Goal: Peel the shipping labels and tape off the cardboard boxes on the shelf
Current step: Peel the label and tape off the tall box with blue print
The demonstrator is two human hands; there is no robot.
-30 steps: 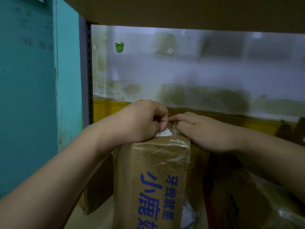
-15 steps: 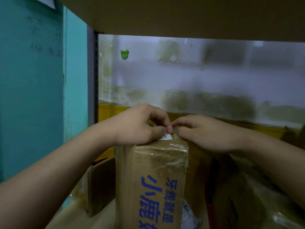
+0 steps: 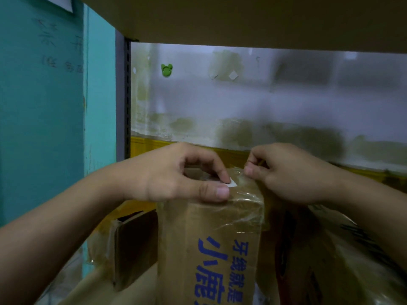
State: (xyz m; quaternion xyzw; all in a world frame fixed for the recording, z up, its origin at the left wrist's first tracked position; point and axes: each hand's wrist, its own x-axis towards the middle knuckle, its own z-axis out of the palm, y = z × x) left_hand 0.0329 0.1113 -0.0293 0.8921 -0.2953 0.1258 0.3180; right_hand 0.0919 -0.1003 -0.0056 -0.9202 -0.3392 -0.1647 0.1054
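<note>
A stained white wall (image 3: 264, 102) and a teal panel (image 3: 44, 106) back a shelf bay where two hands work on a taped carton.
The cardboard box (image 3: 209, 227) stands upright at 6 o'clock, its blue print (image 3: 220, 271) reading 牙线就是 beside a larger 小鹿. Clear tape (image 3: 246, 194) wraps its top. At the top edge, the left hand (image 3: 180, 175) pinches a white label scrap (image 3: 232, 183) between thumb and forefinger. The right hand (image 3: 290, 172), at the box's 1 o'clock, pinches the tape with curled fingers.

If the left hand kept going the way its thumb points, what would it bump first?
Probably the right hand, pinching tape just across the box top from the left hand, which pinches a label scrap; depth is hard to judge.
</note>
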